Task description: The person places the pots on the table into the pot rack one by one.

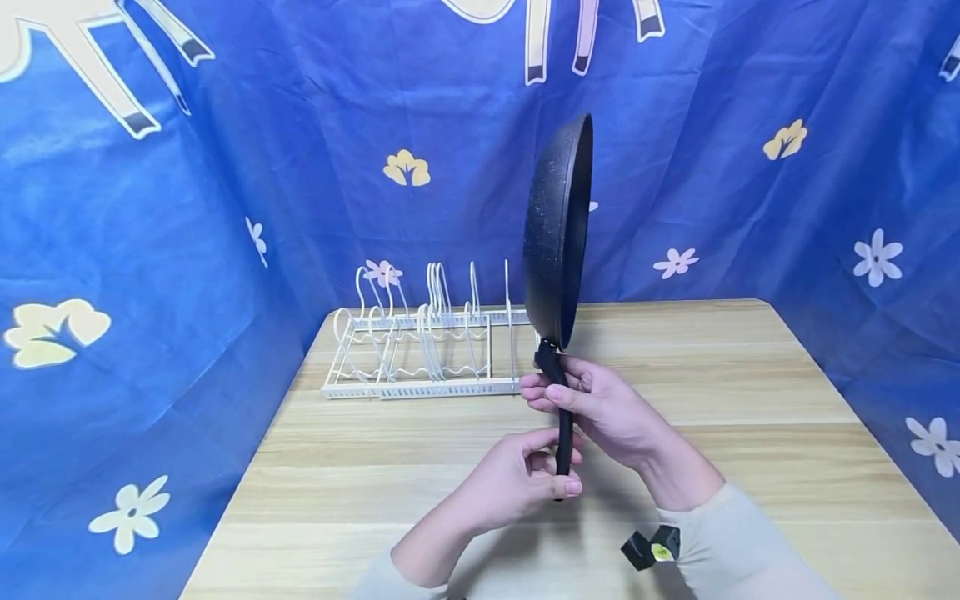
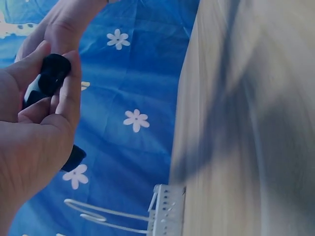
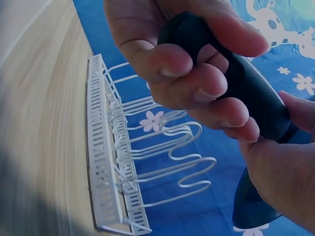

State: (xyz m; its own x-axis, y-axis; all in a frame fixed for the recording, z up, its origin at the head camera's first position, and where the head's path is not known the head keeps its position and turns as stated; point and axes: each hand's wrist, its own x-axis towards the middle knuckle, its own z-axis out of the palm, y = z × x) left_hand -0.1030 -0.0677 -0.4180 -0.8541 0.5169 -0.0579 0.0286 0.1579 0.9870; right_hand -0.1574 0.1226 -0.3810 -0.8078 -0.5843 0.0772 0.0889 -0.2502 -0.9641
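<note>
A black frying pan (image 1: 551, 242) is held up on its side, its bowl uppermost and its handle (image 1: 564, 433) pointing down. My left hand (image 1: 517, 479) grips the lower end of that handle, with thumb and fingers on either side. Higher up, close under the bowl, my right hand (image 1: 611, 412) holds the handle between thumb and fingers. In the right wrist view the left hand's fingers (image 3: 206, 93) curl round the handle's end. The left wrist view shows the handle tip (image 2: 54, 69) poking out between the left thumb and fingers.
Behind the hands, a white wire rack (image 1: 442, 388) with upright looped dividers stands on the wooden table (image 1: 360, 500), left of the pan. Blue patterned cloth (image 1: 465, 167) hangs at the back and both sides. A small black device (image 1: 652, 547) sits at the right sleeve.
</note>
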